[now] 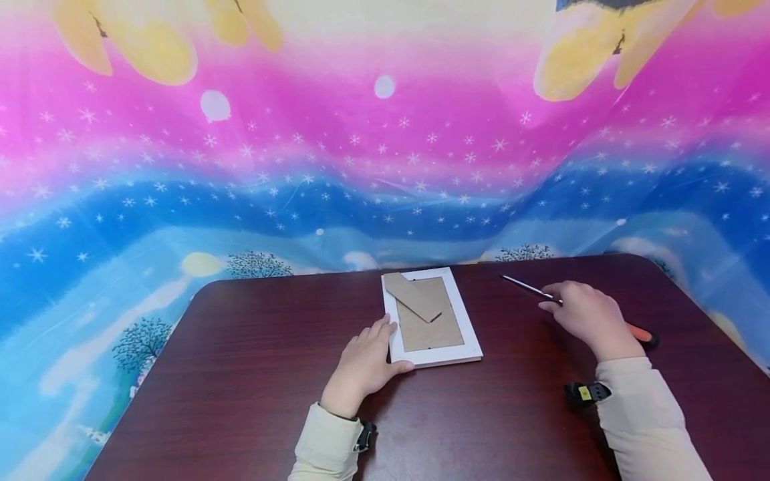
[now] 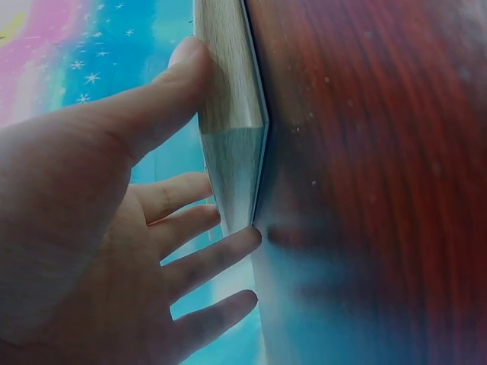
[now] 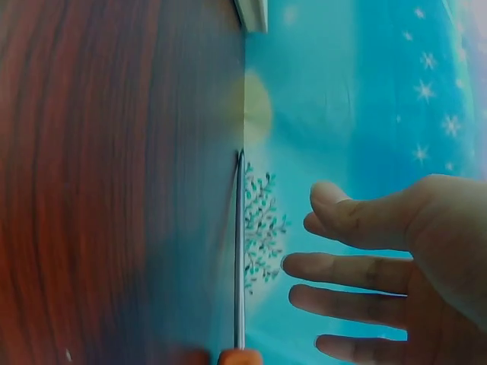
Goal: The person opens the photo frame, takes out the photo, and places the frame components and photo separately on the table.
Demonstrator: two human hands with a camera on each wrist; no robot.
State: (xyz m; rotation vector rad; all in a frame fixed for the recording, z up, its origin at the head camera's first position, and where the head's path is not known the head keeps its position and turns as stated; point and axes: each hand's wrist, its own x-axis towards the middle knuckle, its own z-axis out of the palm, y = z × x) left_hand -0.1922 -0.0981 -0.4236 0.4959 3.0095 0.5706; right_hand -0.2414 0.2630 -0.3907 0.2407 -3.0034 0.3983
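A white picture frame [image 1: 472, 344] lies face down on the table, its brown backing board [image 1: 424, 332] and folded easel stand [image 1: 412, 297] facing up. My left hand [image 1: 365, 359] touches its near left corner, thumb at the near edge and fingers along the left side. In the left wrist view those fingers are nearly straight beside the frame's edge [image 2: 228, 76]. To the right lies a screwdriver [image 1: 523, 285] with a thin metal shaft and an orange and black handle. Over it hovers my right hand [image 1: 589, 317]; the right wrist view shows the fingers extended, apart from the shaft [image 3: 240, 266].
The dark red-brown wooden table [image 1: 240, 374] has rounded far corners. Behind it hangs a colourful cloth [image 1: 361, 167] with snowflakes and trees, reaching down to the far edge. Black straps [image 1: 586, 393] sit on both wrists.
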